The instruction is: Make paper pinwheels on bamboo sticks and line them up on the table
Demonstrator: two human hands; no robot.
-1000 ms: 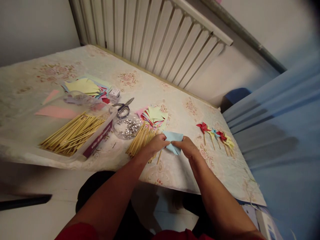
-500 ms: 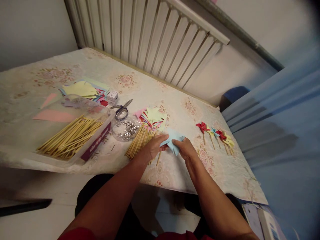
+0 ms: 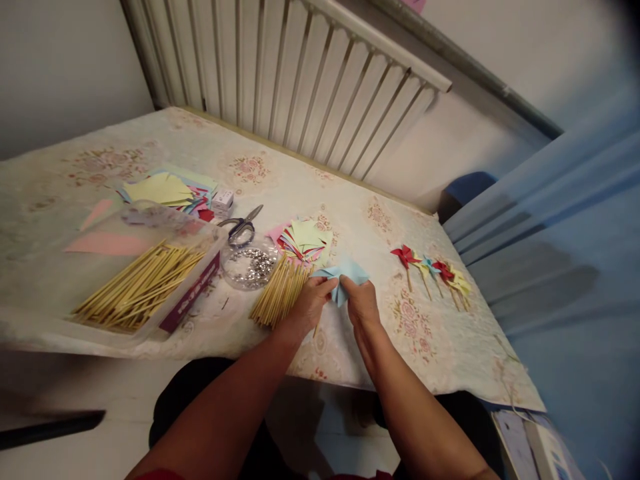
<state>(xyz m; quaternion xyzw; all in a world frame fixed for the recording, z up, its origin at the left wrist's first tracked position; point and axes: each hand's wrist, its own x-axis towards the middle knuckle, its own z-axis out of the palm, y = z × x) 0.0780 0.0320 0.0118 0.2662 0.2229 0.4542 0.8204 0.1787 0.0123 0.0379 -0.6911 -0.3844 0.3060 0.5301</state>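
Note:
A light blue paper pinwheel (image 3: 354,271) is between my two hands over the front part of the table. Its left side is pinched in my left hand (image 3: 316,297), and my right hand (image 3: 361,297) presses its thumb near the middle from the right. A thin stick (image 3: 316,329) shows below my left hand; whether it joins the paper is hidden. Just left of my left hand lies a bundle of wooden sticks (image 3: 277,293). Behind the hands is a pile of cut coloured paper (image 3: 306,241).
A clear plastic box (image 3: 193,293) of sticks stands at left, near a round tub of small metal pieces (image 3: 249,268), scissors (image 3: 243,227), a small white box (image 3: 222,201) and more coloured paper (image 3: 159,189). Several finished pinwheels (image 3: 434,272) lie at right by a blue curtain (image 3: 560,267).
The blue paper has turned, with one blade now pointing left above my left hand. Both hands have moved slightly closer together, and the right thumb sits nearer the middle.

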